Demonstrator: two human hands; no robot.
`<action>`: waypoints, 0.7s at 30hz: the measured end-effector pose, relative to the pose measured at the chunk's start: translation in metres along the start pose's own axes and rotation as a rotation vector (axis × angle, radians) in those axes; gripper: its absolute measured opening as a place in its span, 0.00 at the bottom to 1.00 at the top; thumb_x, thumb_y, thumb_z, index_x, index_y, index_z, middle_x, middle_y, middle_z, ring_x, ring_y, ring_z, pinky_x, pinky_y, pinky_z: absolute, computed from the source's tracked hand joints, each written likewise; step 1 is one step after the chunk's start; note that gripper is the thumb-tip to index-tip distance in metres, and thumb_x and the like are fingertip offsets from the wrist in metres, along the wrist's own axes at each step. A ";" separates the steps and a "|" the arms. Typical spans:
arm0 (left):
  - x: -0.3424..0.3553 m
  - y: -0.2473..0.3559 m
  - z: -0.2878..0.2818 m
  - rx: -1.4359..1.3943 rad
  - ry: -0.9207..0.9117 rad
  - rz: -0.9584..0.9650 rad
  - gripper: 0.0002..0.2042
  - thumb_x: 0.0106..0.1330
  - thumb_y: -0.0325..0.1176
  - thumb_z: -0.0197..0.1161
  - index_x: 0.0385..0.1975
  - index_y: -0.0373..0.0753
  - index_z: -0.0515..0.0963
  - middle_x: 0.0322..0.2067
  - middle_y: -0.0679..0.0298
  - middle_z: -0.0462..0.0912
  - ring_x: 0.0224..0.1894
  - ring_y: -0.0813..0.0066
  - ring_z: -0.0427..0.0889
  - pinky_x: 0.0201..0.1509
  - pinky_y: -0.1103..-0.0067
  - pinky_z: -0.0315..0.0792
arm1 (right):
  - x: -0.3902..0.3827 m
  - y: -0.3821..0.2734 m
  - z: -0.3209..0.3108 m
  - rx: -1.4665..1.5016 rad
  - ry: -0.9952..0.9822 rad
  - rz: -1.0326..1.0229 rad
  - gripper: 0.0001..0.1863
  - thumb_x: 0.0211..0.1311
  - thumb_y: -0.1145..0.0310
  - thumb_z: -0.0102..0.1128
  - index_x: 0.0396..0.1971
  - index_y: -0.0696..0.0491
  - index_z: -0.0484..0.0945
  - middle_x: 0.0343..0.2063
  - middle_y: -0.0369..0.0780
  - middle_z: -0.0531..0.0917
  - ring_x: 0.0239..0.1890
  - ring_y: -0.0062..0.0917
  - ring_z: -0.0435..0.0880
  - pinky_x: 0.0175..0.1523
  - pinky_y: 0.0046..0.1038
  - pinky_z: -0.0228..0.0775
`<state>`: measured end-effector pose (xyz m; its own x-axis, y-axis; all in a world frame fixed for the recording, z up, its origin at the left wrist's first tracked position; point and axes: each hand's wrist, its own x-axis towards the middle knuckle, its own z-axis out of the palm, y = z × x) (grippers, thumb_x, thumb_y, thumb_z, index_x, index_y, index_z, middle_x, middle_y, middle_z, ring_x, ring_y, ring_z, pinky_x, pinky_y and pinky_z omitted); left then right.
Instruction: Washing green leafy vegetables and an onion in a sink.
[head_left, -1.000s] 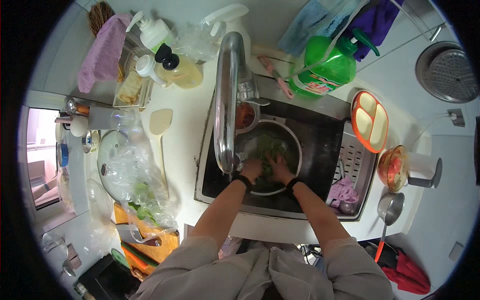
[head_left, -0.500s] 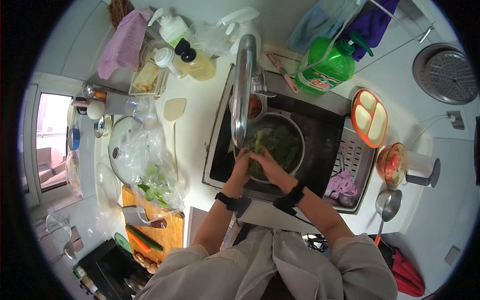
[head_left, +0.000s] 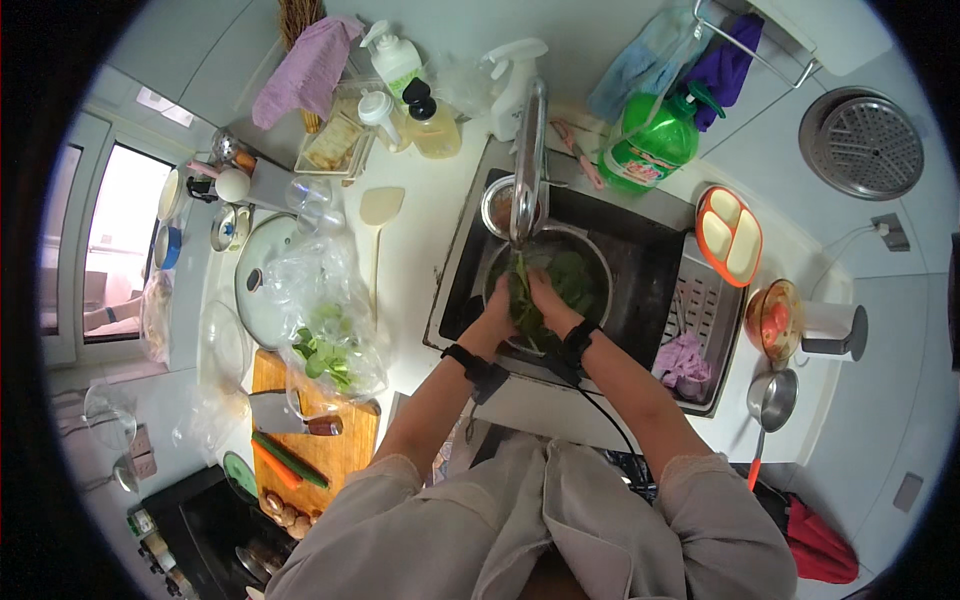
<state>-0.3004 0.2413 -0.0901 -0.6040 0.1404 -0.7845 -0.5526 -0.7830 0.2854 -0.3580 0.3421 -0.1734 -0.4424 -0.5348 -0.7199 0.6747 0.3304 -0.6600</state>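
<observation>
Both my hands are over a metal bowl (head_left: 596,262) that stands in the dark sink (head_left: 650,260). My left hand (head_left: 499,310) and my right hand (head_left: 548,303) are closed together around a bunch of green leafy vegetables (head_left: 528,290), under the spout of the steel tap (head_left: 529,160). More green leaves (head_left: 572,272) lie in the bowl. Each wrist wears a black band.
A clear bag of greens (head_left: 330,320) lies left of the sink, by a wooden cutting board (head_left: 330,450) with a cleaver, cucumber and carrot. Bottles and a green detergent jug (head_left: 655,145) stand behind the sink. A white rack with a purple cloth (head_left: 686,358) sits in the sink's right side.
The view has shifted, so the sink sits further right and lower. My hands have come together and lifted a bunch of leaves up under the tap.
</observation>
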 end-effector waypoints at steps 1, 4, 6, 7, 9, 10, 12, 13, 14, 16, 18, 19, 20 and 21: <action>0.001 0.002 -0.008 -0.061 0.018 -0.007 0.29 0.63 0.54 0.35 0.61 0.46 0.46 0.60 0.56 0.50 0.60 0.57 0.52 0.60 0.58 0.49 | 0.006 0.006 -0.008 -0.166 0.125 -0.017 0.38 0.56 0.43 0.41 0.60 0.49 0.45 0.58 0.46 0.49 0.59 0.37 0.51 0.59 0.36 0.47; -0.016 0.010 -0.005 -0.195 0.087 -0.011 0.28 0.64 0.50 0.35 0.62 0.47 0.42 0.61 0.57 0.45 0.61 0.58 0.50 0.61 0.58 0.44 | 0.005 0.040 -0.061 -0.485 0.540 -0.137 0.32 0.58 0.49 0.43 0.57 0.54 0.54 0.35 0.44 0.71 0.32 0.30 0.69 0.35 0.32 0.63; -0.020 0.010 -0.006 -0.252 0.134 -0.006 0.27 0.65 0.47 0.35 0.62 0.47 0.40 0.62 0.58 0.43 0.62 0.58 0.48 0.62 0.58 0.43 | 0.013 0.070 -0.101 -0.566 0.698 -0.338 0.28 0.59 0.53 0.44 0.53 0.57 0.61 0.20 0.40 0.74 0.18 0.25 0.69 0.23 0.28 0.62; -0.014 0.007 -0.016 -0.205 0.144 0.053 0.26 0.65 0.40 0.37 0.62 0.47 0.40 0.62 0.57 0.42 0.61 0.59 0.51 0.62 0.58 0.44 | 0.016 0.079 -0.111 -0.584 0.750 -0.435 0.26 0.59 0.54 0.44 0.51 0.58 0.63 0.16 0.39 0.74 0.14 0.23 0.67 0.19 0.27 0.60; 0.003 -0.001 -0.039 -0.162 0.172 0.112 0.26 0.65 0.33 0.38 0.62 0.48 0.39 0.62 0.57 0.42 0.60 0.60 0.53 0.62 0.59 0.45 | 0.011 0.074 -0.099 -0.515 0.692 -0.197 0.26 0.59 0.57 0.46 0.53 0.56 0.60 0.29 0.41 0.69 0.28 0.26 0.65 0.30 0.30 0.60; 0.015 -0.005 -0.051 -0.253 0.156 0.165 0.24 0.64 0.27 0.37 0.60 0.46 0.45 0.59 0.56 0.48 0.51 0.63 0.59 0.57 0.63 0.52 | 0.008 0.069 -0.092 -0.482 0.659 -0.079 0.26 0.59 0.59 0.46 0.54 0.56 0.59 0.36 0.43 0.66 0.35 0.28 0.63 0.36 0.31 0.60; 0.040 -0.012 -0.064 -0.339 0.130 0.215 0.23 0.62 0.21 0.36 0.59 0.45 0.52 0.57 0.55 0.53 0.43 0.65 0.65 0.53 0.68 0.60 | 0.001 0.054 -0.085 -0.414 0.605 0.146 0.26 0.58 0.62 0.48 0.56 0.54 0.56 0.49 0.46 0.60 0.49 0.31 0.61 0.47 0.33 0.59; 0.050 -0.016 -0.068 -0.478 0.183 0.172 0.25 0.61 0.20 0.37 0.59 0.47 0.52 0.57 0.55 0.54 0.41 0.67 0.66 0.51 0.69 0.61 | 0.002 0.050 -0.082 -0.381 0.574 0.255 0.27 0.58 0.63 0.48 0.57 0.53 0.55 0.56 0.47 0.58 0.56 0.33 0.59 0.52 0.34 0.59; 0.057 -0.014 -0.062 -0.609 0.228 0.125 0.26 0.60 0.20 0.38 0.59 0.48 0.51 0.57 0.55 0.54 0.39 0.68 0.67 0.49 0.71 0.63 | 0.006 0.048 -0.080 -0.374 0.585 0.248 0.27 0.58 0.63 0.48 0.57 0.53 0.55 0.56 0.47 0.58 0.56 0.33 0.59 0.52 0.34 0.59; 0.067 -0.016 -0.053 -0.427 0.297 0.132 0.25 0.61 0.20 0.38 0.59 0.48 0.52 0.56 0.55 0.54 0.35 0.70 0.67 0.46 0.72 0.65 | 0.010 0.048 -0.075 -0.179 0.459 0.320 0.30 0.58 0.62 0.48 0.59 0.51 0.50 0.59 0.43 0.51 0.60 0.34 0.52 0.57 0.37 0.56; 0.079 -0.024 -0.076 -0.298 0.408 0.155 0.22 0.61 0.22 0.40 0.56 0.45 0.57 0.55 0.56 0.56 0.32 0.68 0.70 0.44 0.71 0.68 | 0.002 0.043 -0.067 -0.064 0.224 0.256 0.32 0.56 0.60 0.50 0.59 0.51 0.50 0.60 0.42 0.50 0.61 0.36 0.51 0.58 0.39 0.54; 0.090 -0.030 -0.097 -0.308 0.423 0.162 0.22 0.61 0.22 0.40 0.56 0.45 0.57 0.55 0.56 0.56 0.32 0.68 0.70 0.44 0.71 0.68 | 0.001 0.042 -0.061 0.048 -0.012 0.191 0.34 0.55 0.58 0.53 0.59 0.50 0.50 0.60 0.41 0.49 0.61 0.37 0.50 0.59 0.40 0.52; 0.089 -0.027 -0.084 -0.291 0.475 0.142 0.19 0.62 0.25 0.41 0.54 0.44 0.60 0.53 0.57 0.60 0.34 0.67 0.71 0.45 0.70 0.68 | 0.010 0.052 -0.071 0.068 0.008 0.195 0.34 0.55 0.58 0.53 0.59 0.50 0.50 0.60 0.41 0.49 0.61 0.37 0.50 0.59 0.40 0.52; 0.083 -0.023 -0.065 -0.267 0.496 0.124 0.18 0.62 0.26 0.41 0.53 0.43 0.61 0.52 0.57 0.61 0.36 0.66 0.71 0.46 0.70 0.68 | 0.027 0.066 -0.084 -0.173 -0.106 0.124 0.34 0.54 0.58 0.53 0.59 0.49 0.52 0.61 0.42 0.46 0.61 0.38 0.49 0.59 0.41 0.51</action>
<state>-0.3002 0.2317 -0.1979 -0.2784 -0.2127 -0.9366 -0.2917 -0.9104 0.2934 -0.3747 0.4155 -0.2545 -0.2915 -0.5573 -0.7774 0.6048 0.5222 -0.6012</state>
